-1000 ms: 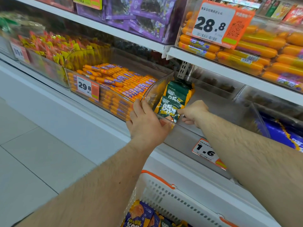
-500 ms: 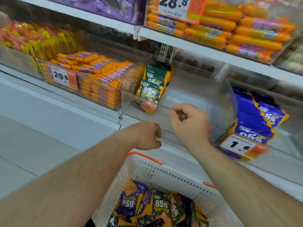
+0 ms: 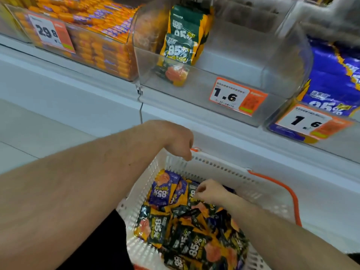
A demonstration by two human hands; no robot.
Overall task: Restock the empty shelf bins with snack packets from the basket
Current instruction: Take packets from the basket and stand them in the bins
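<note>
A white basket [image 3: 214, 166] below the shelf holds several snack packets [image 3: 185, 242], dark green and orange, with a purple one [image 3: 163, 190] on top at the back. My right hand [image 3: 211, 191] is down inside the basket, its fingers curled onto the packets; whether it grips one is unclear. My left hand [image 3: 175, 139] hangs over the basket's far rim, fingers loosely curled, holding nothing. Above, the clear shelf bin [image 3: 243, 75] has a short row of green packets [image 3: 179, 45] at its left side; the remainder of its floor is bare.
A bin of orange sausage sticks [image 3: 101, 36] stands left of the clear bin. A bin of purple packets [image 3: 335, 78] stands to its right. Price tags [image 3: 233, 96] hang on the bin fronts. The basket's orange handle [image 3: 288, 193] lies folded at the right.
Both hands have left the shelf bin and come down. My right hand has dropped into the basket, my left hangs over its rim. The view has tilted downward.
</note>
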